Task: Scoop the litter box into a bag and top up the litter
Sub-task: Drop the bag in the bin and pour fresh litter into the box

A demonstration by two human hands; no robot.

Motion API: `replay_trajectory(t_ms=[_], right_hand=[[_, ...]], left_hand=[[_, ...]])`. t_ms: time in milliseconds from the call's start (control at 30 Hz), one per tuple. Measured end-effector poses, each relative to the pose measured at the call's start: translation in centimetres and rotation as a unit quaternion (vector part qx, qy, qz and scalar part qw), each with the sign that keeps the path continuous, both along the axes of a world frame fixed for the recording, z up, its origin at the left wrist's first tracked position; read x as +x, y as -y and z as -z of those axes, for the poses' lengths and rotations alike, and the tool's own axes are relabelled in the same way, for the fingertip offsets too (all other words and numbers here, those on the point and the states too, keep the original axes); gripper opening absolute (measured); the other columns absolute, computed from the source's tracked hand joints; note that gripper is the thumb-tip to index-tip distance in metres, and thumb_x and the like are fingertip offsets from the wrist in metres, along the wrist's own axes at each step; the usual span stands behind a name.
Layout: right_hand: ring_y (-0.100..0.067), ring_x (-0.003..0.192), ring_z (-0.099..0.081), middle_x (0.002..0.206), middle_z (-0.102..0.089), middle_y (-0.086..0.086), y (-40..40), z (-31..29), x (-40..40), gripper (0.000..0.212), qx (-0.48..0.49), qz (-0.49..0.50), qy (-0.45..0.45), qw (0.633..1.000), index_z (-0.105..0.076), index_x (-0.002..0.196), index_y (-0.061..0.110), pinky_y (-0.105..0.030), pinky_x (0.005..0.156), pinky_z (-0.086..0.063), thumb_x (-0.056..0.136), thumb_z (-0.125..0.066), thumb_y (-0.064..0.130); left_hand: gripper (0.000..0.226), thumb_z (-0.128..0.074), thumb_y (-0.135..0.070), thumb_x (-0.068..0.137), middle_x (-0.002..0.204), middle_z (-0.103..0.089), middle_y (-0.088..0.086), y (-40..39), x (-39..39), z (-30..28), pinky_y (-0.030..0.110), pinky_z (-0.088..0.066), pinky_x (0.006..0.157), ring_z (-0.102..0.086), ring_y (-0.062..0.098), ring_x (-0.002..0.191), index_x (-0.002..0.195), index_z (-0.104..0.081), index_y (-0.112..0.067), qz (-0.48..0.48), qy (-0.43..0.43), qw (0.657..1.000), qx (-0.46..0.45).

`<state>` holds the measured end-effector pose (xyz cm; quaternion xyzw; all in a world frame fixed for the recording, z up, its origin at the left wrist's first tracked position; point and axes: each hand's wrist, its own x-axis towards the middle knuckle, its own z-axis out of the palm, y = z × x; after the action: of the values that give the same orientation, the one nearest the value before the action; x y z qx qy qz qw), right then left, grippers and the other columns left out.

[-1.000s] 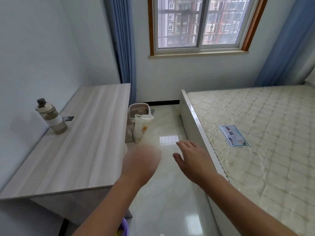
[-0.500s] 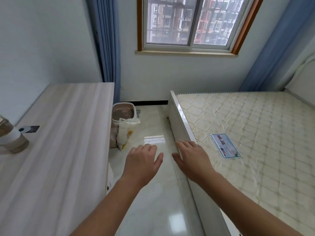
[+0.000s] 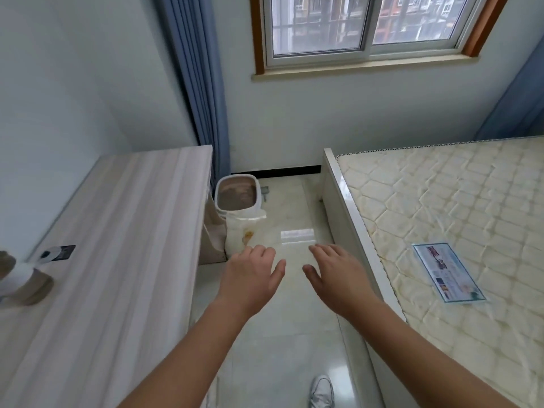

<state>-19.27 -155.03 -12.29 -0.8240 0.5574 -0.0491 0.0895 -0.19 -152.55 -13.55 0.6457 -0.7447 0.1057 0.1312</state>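
A white litter box (image 3: 218, 191) filled with brown litter stands on the floor in the far corner, between the desk and the wall. A cream litter bag (image 3: 239, 231) with an orange print stands upright in front of it. A small grey object (image 3: 264, 192), maybe a scoop, lies on the floor beside the box. My left hand (image 3: 251, 273) and my right hand (image 3: 337, 275) are stretched out in front of me over the floor, palms down, fingers relaxed, holding nothing. Both are well short of the box; the left fingertips overlap the bag's lower edge in view.
A wooden desk (image 3: 123, 245) runs along the left with a bottle (image 3: 20, 282) and a small dark card (image 3: 59, 252). A bed with a bare mattress (image 3: 459, 231) fills the right, a leaflet (image 3: 447, 272) on it. Glossy tiled floor (image 3: 291, 328) forms a narrow aisle. My shoe (image 3: 322, 391) shows below.
The view has moved forward along the aisle and tilted down; the litter box and bag look closer. Both hands stay outstretched and hold nothing.
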Motion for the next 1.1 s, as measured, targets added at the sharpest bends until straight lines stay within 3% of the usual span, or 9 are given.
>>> replay_trajectory(t_ms=[267,500,1100], right_hand=[[-0.018,0.138,-0.035,0.147,-0.044,0.005,13.6,-1.1,2.0,0.052,-0.012,-0.054,0.011,0.998,-0.039,0.143,0.020,-0.034,0.110,-0.030,0.100,-0.032,0.048],[-0.018,0.136,-0.037,0.145,-0.046,0.006,23.6,0.2,5.1,0.051,0.000,-0.067,-0.001,0.998,-0.042,0.142,0.021,-0.034,0.108,-0.032,0.100,-0.032,0.049],[-0.019,0.133,-0.040,0.139,-0.051,0.006,49.4,2.8,11.0,0.049,0.036,-0.038,-0.019,0.998,-0.045,0.137,0.021,-0.033,0.105,-0.034,0.099,-0.034,0.049]], left_hand=[[0.042,-0.033,-0.047,0.095,0.075,-0.062,-0.004,11.5,0.4,-1.0,0.030,-0.039,0.058,-0.056,0.018,0.066,0.084,-0.063,-0.019,-0.056,-0.002,0.998,-0.004],[0.039,-0.038,-0.045,0.094,0.073,-0.062,-0.003,21.0,4.0,0.6,0.031,-0.042,0.058,-0.057,0.021,0.065,0.077,-0.061,-0.018,-0.071,-0.011,0.997,-0.002],[0.048,-0.027,-0.049,0.095,0.087,-0.064,-0.005,48.0,10.7,2.9,0.037,-0.050,0.069,-0.059,0.018,0.077,0.094,-0.065,-0.020,-0.069,-0.059,0.992,0.091]])
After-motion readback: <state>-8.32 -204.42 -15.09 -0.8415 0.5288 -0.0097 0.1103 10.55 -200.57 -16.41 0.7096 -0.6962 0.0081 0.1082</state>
